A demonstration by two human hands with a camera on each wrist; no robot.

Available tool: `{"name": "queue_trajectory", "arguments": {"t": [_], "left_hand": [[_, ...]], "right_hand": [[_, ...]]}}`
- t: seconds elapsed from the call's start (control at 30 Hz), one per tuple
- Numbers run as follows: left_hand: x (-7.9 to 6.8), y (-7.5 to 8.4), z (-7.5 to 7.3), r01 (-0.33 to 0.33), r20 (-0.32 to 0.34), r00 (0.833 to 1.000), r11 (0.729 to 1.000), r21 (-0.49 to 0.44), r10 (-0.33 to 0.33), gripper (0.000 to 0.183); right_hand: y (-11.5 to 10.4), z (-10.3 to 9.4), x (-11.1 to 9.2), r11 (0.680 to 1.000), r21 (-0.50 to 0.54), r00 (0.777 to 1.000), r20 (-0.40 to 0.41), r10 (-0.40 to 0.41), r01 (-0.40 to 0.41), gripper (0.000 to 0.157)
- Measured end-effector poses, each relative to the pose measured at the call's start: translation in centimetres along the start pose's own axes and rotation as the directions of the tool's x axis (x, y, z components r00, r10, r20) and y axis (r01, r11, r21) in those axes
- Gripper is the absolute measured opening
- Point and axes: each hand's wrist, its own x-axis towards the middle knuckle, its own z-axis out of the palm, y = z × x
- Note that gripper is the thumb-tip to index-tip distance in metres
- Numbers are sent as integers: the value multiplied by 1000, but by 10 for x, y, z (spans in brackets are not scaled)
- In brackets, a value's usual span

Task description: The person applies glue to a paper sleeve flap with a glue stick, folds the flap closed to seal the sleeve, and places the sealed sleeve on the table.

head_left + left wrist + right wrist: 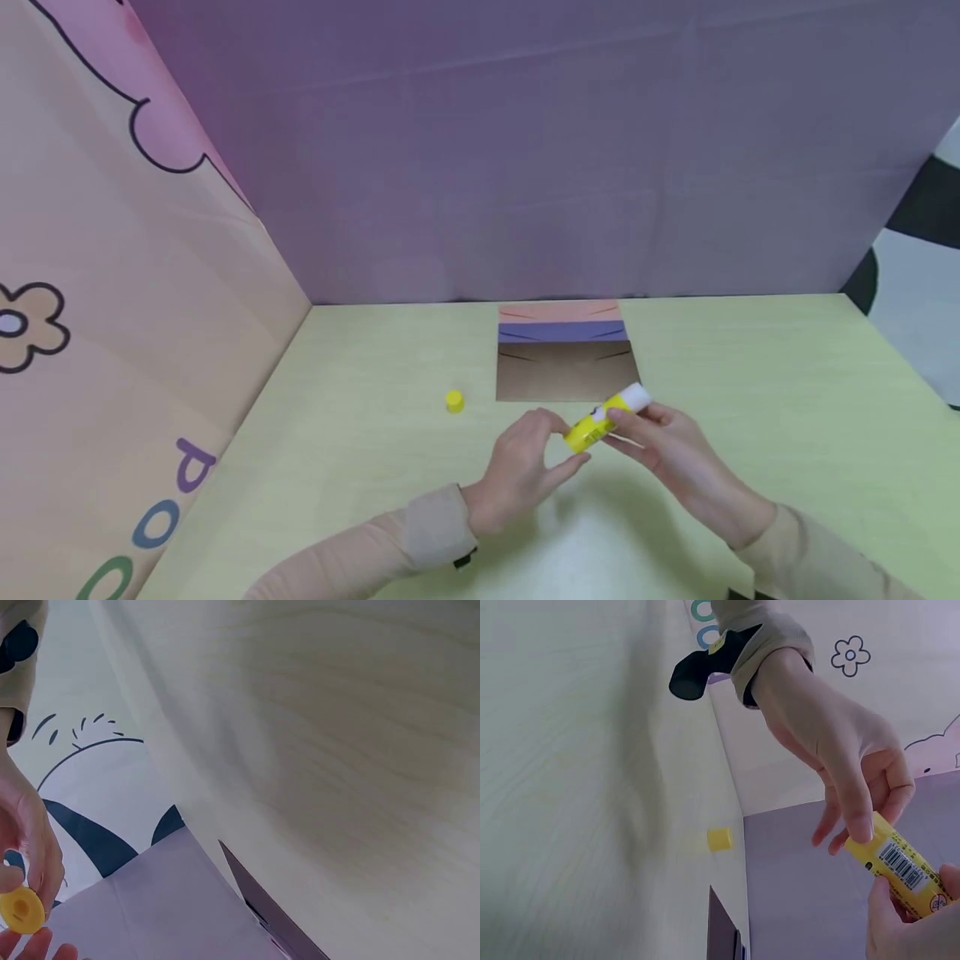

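A yellow glue stick (pixel 590 431) with a white upper end is held tilted above the table. My right hand (pixel 678 462) grips it near the white end, thumb on the near side. At the yellow base, my left hand (pixel 521 467) pinches with thumb and index finger. The right wrist view shows a barcode on the glue stick (pixel 904 866) and the left hand (pixel 840 761) at its end. In the left wrist view the round yellow base (pixel 22 910) faces the camera. A small yellow cap (pixel 454 402) stands on the table, left of the hands.
A sheet of paper (pixel 566 371) with pink, blue and brown bands and thin dark lines lies beyond the hands. The pale green table (pixel 360 367) meets a purple backdrop (pixel 480 167) behind. A printed panel (pixel 150 292) rises along the left side.
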Motion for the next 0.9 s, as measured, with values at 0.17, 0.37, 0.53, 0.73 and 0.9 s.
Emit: {"name": "queue_trajectory", "arguments": {"t": [0.17,0.37,0.53,0.73,0.9], "left_hand": [[1,0,-2,-88,-31,996,996,-16,87,37],[4,-1,-9,-147,-62,988,982,-119,140,36],[4,1,-14,45,82,997,929,-368,-16,29],[9,0,-21,502,400,862,627,-595,-312,21],[13,-2,-24,714,575,695,317,-624,-432,21]], "right_hand": [[-2,7,-6,1000,13,999,-30,-20,20,46],[-3,11,-11,998,30,997,-52,-54,55,40],[-2,11,-12,997,54,999,-26,-47,49,28],[1,8,-10,997,73,999,10,-32,31,28],[3,6,-8,996,79,998,46,-37,33,23]]}}
